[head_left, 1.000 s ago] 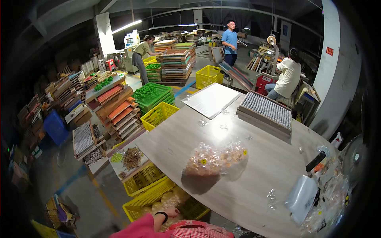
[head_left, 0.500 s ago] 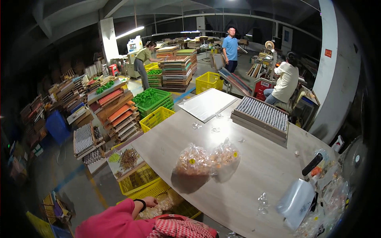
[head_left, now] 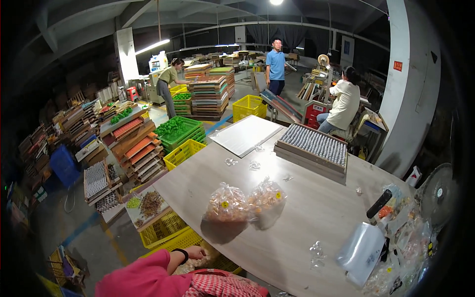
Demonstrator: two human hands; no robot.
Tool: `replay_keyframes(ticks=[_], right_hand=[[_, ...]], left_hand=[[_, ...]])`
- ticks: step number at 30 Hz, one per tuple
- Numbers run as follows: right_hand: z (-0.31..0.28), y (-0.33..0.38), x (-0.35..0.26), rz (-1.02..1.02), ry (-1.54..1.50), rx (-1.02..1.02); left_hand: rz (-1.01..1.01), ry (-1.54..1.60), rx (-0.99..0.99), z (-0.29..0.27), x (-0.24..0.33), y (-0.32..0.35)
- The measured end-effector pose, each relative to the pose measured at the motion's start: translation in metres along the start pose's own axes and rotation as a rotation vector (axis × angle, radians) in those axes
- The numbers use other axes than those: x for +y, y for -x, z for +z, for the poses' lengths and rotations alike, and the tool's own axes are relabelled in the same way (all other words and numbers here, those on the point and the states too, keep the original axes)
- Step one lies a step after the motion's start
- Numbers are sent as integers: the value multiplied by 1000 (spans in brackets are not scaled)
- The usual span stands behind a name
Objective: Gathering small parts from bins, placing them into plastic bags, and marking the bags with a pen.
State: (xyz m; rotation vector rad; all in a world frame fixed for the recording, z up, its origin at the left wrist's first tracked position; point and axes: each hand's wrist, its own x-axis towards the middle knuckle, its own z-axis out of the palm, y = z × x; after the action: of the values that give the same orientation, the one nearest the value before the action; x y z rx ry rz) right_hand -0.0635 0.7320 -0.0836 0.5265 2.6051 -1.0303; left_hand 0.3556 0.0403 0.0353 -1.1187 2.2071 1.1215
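Note:
My left hand (head_left: 196, 252), in a pink sleeve (head_left: 143, 274) with a black band (head_left: 182, 255) at the wrist, is low over a yellow crate (head_left: 185, 239) beside the table's near left edge. Its fingers look curled together at a clear bag of small pale pieces (head_left: 187, 267); what they grip is too small to tell. A red-and-white checked cloth (head_left: 225, 285) covers part of my body below. My right hand is out of view. Two filled clear plastic bags (head_left: 227, 203) with yellow round stickers stand upright on the table (head_left: 292, 218), apart from my hand.
A tray of grey pieces (head_left: 311, 146) and a white board (head_left: 246, 134) lie on the table's far side. At right are a stack of plastic sleeves (head_left: 361, 252), a black-handled tool (head_left: 379, 203) and a fan (head_left: 438, 193). Three people work or stand beyond.
My left hand has shifted right, closer to the table edge, with its fingers showing more. The whole view has turned slightly to the right. The filled bags stay where they were on the table.

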Motion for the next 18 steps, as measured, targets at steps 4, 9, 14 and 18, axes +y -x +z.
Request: replay_keyframes(ticks=[4, 9, 14, 18], right_hand=[[-4, -23, -9, -7, 17, 34], [-9, -55, -27, -98, 97, 18], [-25, -76, -41, -173, 205, -2], [-49, -53, 0, -154, 309, -20]], left_hand=[[-58, 38, 50, 0, 2, 17], [-143, -24, 27, 9, 2, 36], [-200, 9, -4, 26, -14, 34], [-233, -23, -31, 19, 8, 44]])
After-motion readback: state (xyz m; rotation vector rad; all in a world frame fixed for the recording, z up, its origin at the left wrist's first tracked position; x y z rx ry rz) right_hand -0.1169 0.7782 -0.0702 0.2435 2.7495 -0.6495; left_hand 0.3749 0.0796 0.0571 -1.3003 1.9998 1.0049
